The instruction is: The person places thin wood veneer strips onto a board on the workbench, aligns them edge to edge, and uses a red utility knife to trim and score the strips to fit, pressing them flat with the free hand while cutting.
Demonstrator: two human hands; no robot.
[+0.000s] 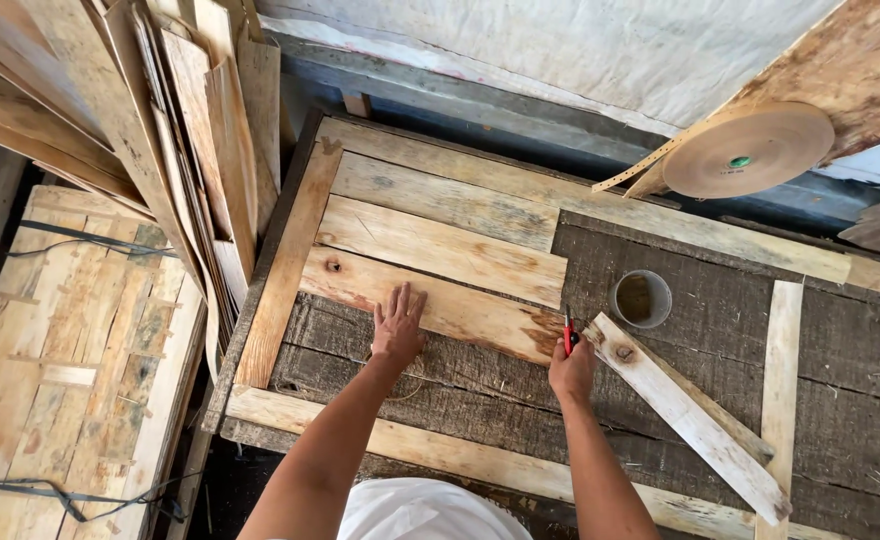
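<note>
My left hand (398, 324) lies flat, fingers spread, on the lowest of three pale wooden boards (430, 300) laid side by side on a dark worktable (720, 350). My right hand (572, 368) grips a small red-handled tool (566, 330) at the right end of that board. Its blade points up along the board's cut end. A loose pale offcut (690, 410) lies slanted just right of my right hand.
A small round tin (642, 298) stands on the table right of the boards. A big roll of brown paper tape (748, 150) hangs at the upper right. Thin veneer sheets (200, 150) lean at the left. Stacked bundles (70, 350) lie at the lower left. Pale strips (784, 360) frame the table.
</note>
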